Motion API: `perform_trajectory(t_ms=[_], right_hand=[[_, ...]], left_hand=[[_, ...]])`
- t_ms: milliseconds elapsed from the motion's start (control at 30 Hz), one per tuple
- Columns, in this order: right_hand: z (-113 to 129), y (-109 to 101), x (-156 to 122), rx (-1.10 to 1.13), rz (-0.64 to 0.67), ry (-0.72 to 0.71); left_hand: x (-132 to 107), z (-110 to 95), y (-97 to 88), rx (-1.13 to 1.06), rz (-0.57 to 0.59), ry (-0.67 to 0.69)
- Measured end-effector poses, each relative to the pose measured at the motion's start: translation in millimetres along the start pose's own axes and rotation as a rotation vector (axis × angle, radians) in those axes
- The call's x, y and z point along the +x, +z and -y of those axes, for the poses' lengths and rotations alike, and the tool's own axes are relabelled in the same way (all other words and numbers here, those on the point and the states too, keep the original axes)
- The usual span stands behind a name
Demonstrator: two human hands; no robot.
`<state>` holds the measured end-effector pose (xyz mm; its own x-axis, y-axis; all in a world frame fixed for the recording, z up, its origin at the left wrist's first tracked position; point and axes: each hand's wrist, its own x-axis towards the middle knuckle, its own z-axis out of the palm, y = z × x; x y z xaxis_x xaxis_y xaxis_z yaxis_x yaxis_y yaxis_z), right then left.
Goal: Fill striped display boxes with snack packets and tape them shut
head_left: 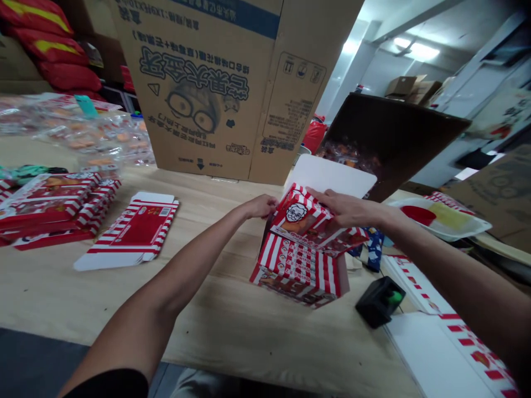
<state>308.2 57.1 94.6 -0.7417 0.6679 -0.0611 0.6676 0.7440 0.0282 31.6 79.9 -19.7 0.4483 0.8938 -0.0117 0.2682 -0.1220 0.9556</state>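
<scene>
A red-and-white striped box [309, 218] with a cartoon head on it sits tilted above a striped carton [296, 268], whose white flap [340, 174] stands up behind. My right hand [346, 209] is closed over the top of the upper box, fingers laid across its edge. At the left edge of these boxes, my left hand [261, 206] has its fingers curled in a pinch on the carton's side; the fingertips are partly hidden. Left of my forearm lies a flattened striped carton [139, 229].
A large brown cardboard box [207, 105] stands behind. Stacked striped boxes [53, 204] and clear-wrapped pieces [99, 135] lie left. A black tape dispenser or holder [379, 301], flat printed cartons [440, 342] and a white tray [443, 218] are on the right.
</scene>
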Motion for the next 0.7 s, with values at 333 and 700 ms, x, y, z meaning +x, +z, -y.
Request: perform_trajectory(t_ms=[333, 700], right_hand=[[71, 20, -9, -0.219, -0.2, -0.006], [37, 45, 12, -0.117, -0.157, -0.292]], left_hand=[[-10, 2, 5.4, 0.031, -0.051, -0.006], [-21, -13, -0.1, 0.235, -0.109, -0.059]])
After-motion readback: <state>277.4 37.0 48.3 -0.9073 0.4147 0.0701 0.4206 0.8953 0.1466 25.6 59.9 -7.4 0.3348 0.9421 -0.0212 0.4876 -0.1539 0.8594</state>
